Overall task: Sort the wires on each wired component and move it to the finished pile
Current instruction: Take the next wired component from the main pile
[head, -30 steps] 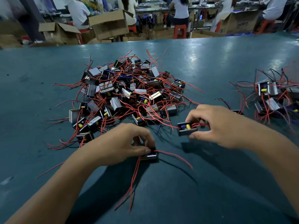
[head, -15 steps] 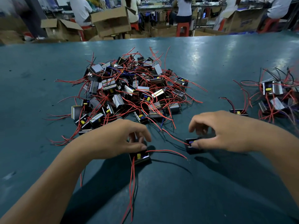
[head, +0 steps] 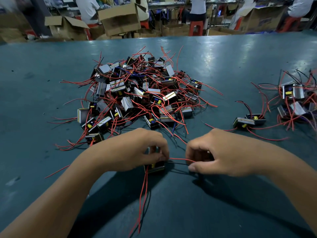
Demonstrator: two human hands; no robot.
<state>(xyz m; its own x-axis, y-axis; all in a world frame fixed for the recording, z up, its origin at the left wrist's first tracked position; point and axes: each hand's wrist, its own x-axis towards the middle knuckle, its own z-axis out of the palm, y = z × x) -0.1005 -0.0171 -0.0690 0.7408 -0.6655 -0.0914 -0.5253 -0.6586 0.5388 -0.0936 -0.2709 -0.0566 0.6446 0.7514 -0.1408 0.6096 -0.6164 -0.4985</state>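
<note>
Two hands work one wired component [head: 155, 167] low on the green tabletop [head: 223, 66]. The left hand [head: 135, 152] curls its fingers [head: 162, 158] over the component's top, gripping it against the surface, while red wires trail from it toward the camera. Just right of those fingers, the right hand [head: 221, 155] pinches a red and a black wire [head: 180, 161] running from the component. Beyond both hands lies the unsorted heap [head: 142, 95]; far right of the right hand sits the finished pile [head: 295, 102].

No legible text anywhere; box [head: 267, 19] print too blurred to read.
</note>
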